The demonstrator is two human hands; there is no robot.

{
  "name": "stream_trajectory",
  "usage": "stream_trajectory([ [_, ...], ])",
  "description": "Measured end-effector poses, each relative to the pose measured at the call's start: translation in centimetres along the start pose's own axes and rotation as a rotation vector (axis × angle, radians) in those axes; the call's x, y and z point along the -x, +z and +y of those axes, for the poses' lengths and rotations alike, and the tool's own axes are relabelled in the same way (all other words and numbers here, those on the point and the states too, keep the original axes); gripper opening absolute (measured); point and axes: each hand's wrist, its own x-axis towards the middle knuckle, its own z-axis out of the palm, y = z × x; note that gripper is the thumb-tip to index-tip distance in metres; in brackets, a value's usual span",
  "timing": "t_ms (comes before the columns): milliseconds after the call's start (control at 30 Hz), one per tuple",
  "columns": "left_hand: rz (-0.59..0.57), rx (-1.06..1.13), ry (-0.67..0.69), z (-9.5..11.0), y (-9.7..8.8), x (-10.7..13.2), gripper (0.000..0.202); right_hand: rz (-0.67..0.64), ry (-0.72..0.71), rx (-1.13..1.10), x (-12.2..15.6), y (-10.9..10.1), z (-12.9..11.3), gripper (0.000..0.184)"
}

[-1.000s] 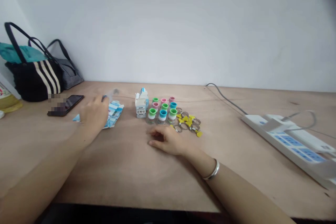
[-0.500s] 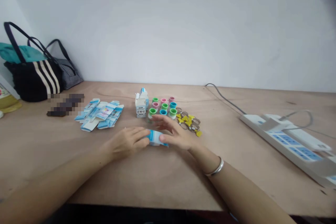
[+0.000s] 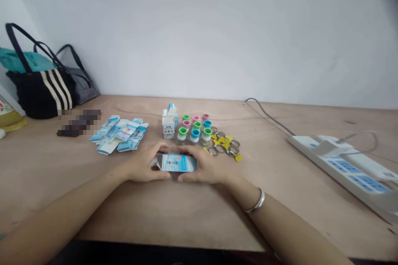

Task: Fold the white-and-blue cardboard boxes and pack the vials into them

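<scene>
A small blue-and-white cardboard box [image 3: 178, 163] lies on its side between my hands, its printed face up and a flap out at its left end. My left hand [image 3: 143, 165] curves round that left end, thumb on the near side and fingers on the far side. My right hand [image 3: 209, 165] grips the right end the same way, a silver bangle on its wrist. Just beyond stand small clear bottles in rows with green, blue and pink rims, such as a blue-rimmed bottle [image 3: 195, 134]. Beside them are two upright boxes [image 3: 168, 126] with flaps up.
Flattened blue-and-white cartons [image 3: 120, 134] are piled at left. Metal hose clamps with yellow keys [image 3: 228, 144] lie right of the bottles. A power strip [image 3: 338, 169] with a cable runs along the right. Bags [image 3: 40, 91] and a blurred dark object [image 3: 79, 123] sit at far left.
The box has been turned so its printed face shows. My left hand has opened out around its left end, and my right hand has closed in around its right end.
</scene>
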Motion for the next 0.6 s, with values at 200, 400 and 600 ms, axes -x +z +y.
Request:
stream_trajectory([
  [200,0.092,0.129,0.01,-0.6,0.7,-0.7,0.059,0.045,0.098,-0.006,-0.1,-0.7,-0.3,0.049],
  [400,0.194,0.129,-0.084,-1.7,0.4,-0.5,0.035,0.034,0.166,0.005,-0.1,-1.1,-0.5,0.046],
  [600,0.207,-0.05,-0.085,-0.9,1.3,-1.4,0.018,0.046,0.162,-0.006,-0.2,-0.7,-0.2,0.047],
])
